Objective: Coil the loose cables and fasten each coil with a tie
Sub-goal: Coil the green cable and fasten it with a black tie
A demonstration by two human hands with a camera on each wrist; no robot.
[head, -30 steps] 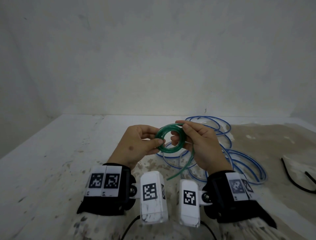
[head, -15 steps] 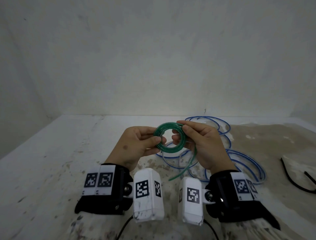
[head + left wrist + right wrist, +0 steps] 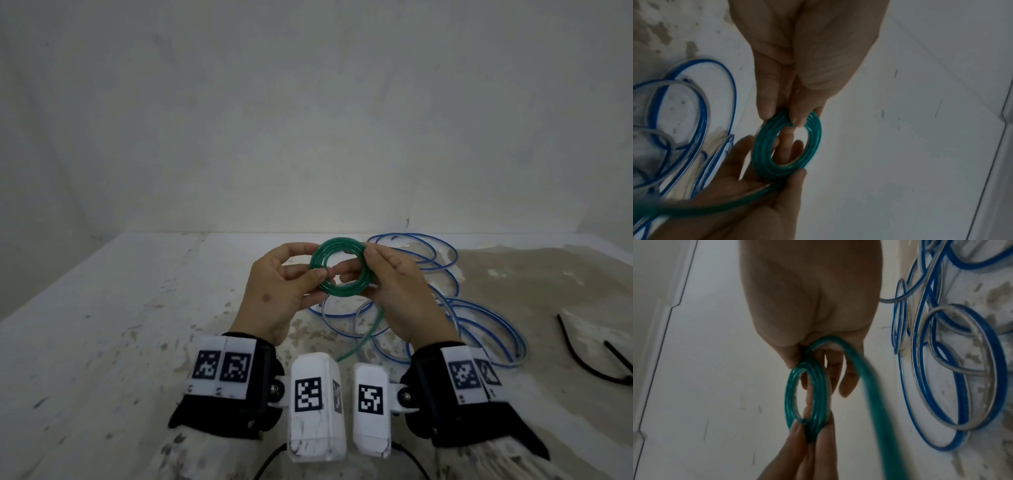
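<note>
A bare, workshop-like corner, though its exact kind cannot be told. A plain whitish wall rises behind a stained, paint-worn white tabletop strewn with loose blue cable.

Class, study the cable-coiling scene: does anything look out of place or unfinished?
Yes. The green coil, held by both hands, has a loose tail hanging down, uncoiled. The blue cable sprawls in untidy loops on the table.

Black wrist straps w/ white coded tags, white cam boxes.
</note>
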